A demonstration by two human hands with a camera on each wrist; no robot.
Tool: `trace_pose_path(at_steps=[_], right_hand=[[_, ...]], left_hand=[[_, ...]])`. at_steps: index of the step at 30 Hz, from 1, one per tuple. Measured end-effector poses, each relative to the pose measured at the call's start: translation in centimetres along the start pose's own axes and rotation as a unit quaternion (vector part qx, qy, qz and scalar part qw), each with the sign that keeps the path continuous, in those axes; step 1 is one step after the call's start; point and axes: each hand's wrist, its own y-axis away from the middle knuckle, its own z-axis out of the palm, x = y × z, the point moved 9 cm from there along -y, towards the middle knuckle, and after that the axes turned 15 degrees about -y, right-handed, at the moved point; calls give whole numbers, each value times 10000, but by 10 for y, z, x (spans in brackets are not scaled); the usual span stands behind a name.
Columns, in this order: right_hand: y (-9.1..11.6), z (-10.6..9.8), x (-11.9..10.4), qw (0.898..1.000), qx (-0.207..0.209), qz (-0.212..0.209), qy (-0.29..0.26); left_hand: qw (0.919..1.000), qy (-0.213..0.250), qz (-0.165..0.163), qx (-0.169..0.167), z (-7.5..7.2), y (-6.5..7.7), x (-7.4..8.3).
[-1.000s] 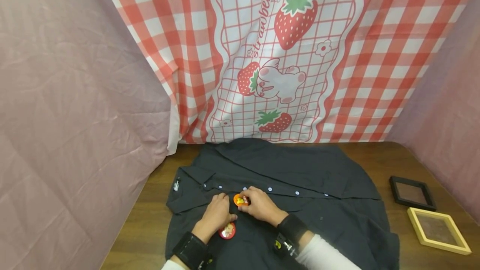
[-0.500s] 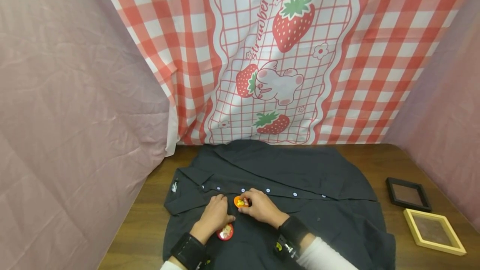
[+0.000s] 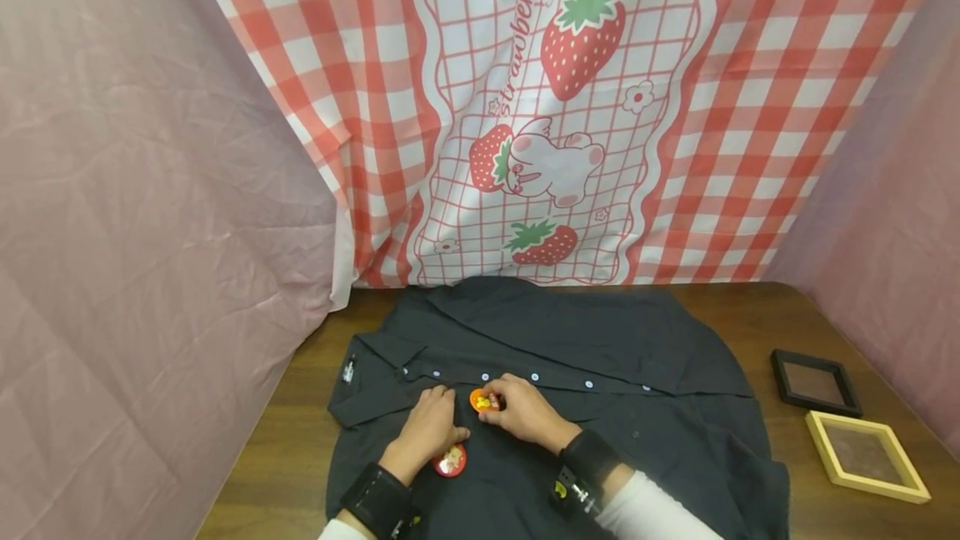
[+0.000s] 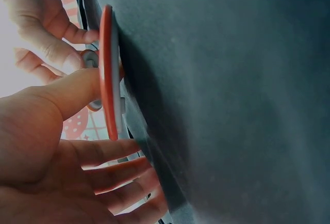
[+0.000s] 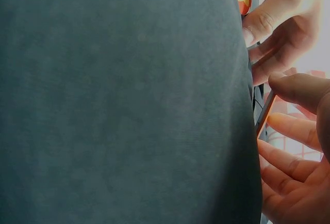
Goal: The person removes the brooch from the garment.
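Observation:
A dark button-up shirt (image 3: 570, 473) lies spread on the wooden table. My right hand (image 3: 528, 413) pinches a round orange pin badge (image 3: 482, 400) by its right edge, between thumb and fingers; in the right wrist view the badge (image 5: 265, 114) is tilted, its edge near the cloth. My left hand (image 3: 427, 427) rests on the shirt to the left, fingers extended. Beside its thumb sits a round red pin badge (image 3: 450, 461). Seen edge-on in the left wrist view, the red badge (image 4: 107, 74) stands out from the cloth, the thumb partly behind it. Its pin is hidden.
On the table's right side lie a black frame (image 3: 816, 383) and a pale yellow frame (image 3: 868, 457). A red-and-white checked strawberry cloth (image 3: 540, 165) hangs behind the table. Pink drapes (image 3: 187, 190) hang at both sides. White buttons (image 3: 535, 377) run along the shirt's placket.
The orange badge has tilted slightly in my right hand's pinch. My left hand keeps its place on the shirt, and the red badge stays beside it. The head view has shifted a little.

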Motion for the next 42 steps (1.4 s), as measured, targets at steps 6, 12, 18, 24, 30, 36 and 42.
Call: trace_pose_path(at_steps=[6,12,18,24,30,36,42], right_hand=[[-1,-1,2,10000,13,66,-31],[1,-1,3,9998,-22,145,-112],[3,-2,4,9997,-5,178,-194],[4,-5,4,9998,14,110,-176],[2,-10,6,9993,1,250,-294],[-2,-11,10,9989,-37,292,-363],[-1,-8,12,9981,-103,363,-481]], left_hand=[[9998,146,-79,-79,0,-1,-1],[9992,232,-181,-255,4,-2,-2],[9990,274,-211,-274,5,-3,-2],[9989,323,-254,-237,5,-2,-2],[9989,337,-266,-202,5,-2,-2],[9991,302,-209,-189,5,-4,-2],[9990,334,-213,-216,5,-3,-2]])
